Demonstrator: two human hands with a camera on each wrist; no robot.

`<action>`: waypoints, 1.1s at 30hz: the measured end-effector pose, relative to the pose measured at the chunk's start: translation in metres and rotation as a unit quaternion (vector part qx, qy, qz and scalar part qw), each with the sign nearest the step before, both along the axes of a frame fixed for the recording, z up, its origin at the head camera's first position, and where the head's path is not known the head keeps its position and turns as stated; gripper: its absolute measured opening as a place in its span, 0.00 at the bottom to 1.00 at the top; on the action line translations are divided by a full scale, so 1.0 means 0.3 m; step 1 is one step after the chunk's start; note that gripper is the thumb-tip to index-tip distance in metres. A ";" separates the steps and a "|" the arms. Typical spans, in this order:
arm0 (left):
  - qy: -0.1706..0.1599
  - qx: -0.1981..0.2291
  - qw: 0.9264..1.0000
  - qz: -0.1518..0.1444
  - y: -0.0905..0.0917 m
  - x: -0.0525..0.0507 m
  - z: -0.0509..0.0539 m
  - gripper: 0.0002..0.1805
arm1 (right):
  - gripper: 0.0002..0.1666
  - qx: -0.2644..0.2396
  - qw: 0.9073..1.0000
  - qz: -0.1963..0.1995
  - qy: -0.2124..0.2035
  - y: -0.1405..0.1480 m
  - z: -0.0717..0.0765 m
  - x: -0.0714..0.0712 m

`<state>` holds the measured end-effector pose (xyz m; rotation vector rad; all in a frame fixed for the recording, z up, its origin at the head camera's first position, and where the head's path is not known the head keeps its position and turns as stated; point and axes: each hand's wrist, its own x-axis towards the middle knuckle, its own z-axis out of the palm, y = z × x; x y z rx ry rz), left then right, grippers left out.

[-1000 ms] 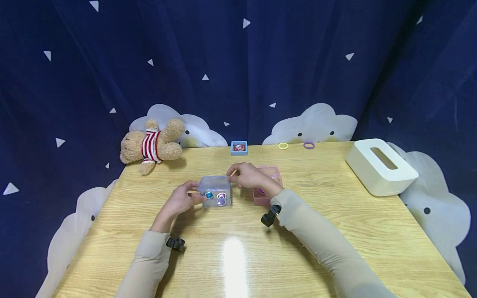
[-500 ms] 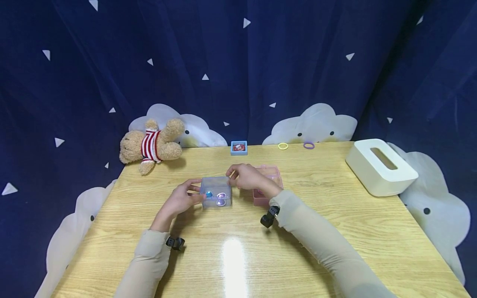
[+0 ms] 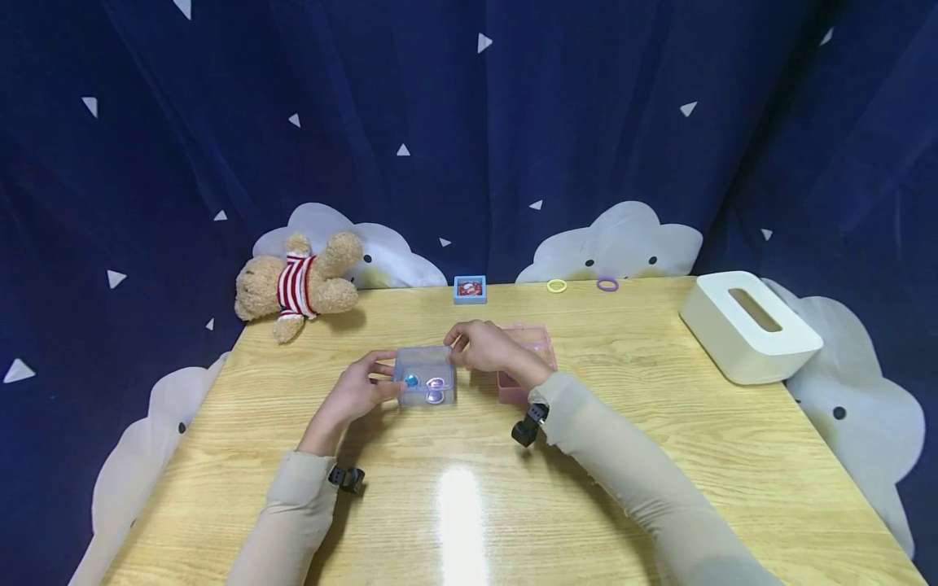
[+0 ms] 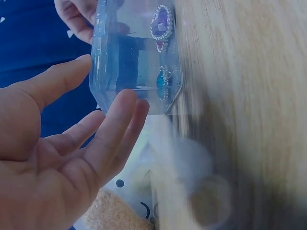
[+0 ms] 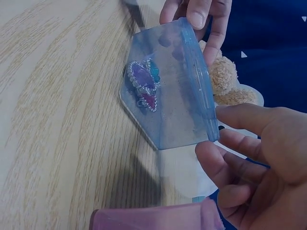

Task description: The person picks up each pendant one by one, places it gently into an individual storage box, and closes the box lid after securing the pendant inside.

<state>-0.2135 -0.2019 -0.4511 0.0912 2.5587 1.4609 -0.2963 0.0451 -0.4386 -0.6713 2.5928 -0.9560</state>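
A clear bluish plastic box (image 3: 427, 378) stands on the table with its lid lowered. Purple, pink and blue jewelled pieces (image 5: 142, 76) with beaded rims show through its wall. At the box's left end, my left hand (image 3: 357, 391) holds it between thumb and fingers, the fingers nearly straight. My right hand (image 3: 487, 346) pinches the lid's edge at the far right corner, thumb and index finger bent. In the left wrist view the left thumb meets the lid's rim. Partly behind my right wrist sits a pink box (image 3: 516, 395), its lid raised.
A teddy bear (image 3: 296, 281) in a striped shirt lies at the back left. Along the back edge are a small blue framed square (image 3: 470, 290), a yellow ring (image 3: 557, 286) and a purple ring (image 3: 607, 284). A white tissue box (image 3: 740, 350) stands at right.
The clear box's lid has swung down from a tilt over the jewelled pieces and then stayed there. Both hands have barely shifted.
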 end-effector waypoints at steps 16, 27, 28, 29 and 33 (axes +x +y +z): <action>0.004 -0.013 1.000 -0.002 -0.009 -0.008 -0.007 0.36 | 0.20 -0.007 1.000 -0.002 -0.001 0.013 0.014 0.003; 0.036 -0.015 0.999 0.023 -0.005 0.003 0.032 0.30 | 0.18 -0.035 0.999 -0.029 0.009 0.122 0.051 -0.019; 0.039 -0.016 0.999 0.024 -0.001 0.002 0.038 0.30 | 0.18 -0.037 0.999 -0.032 0.010 0.135 0.052 -0.022; 0.042 -0.015 0.999 0.024 0.004 0.001 0.045 0.30 | 0.18 -0.041 0.998 -0.036 0.009 0.149 0.053 -0.025; 0.051 -0.009 0.998 0.022 0.029 0.000 0.069 0.28 | 0.17 -0.051 0.997 -0.052 0.017 0.207 0.057 -0.039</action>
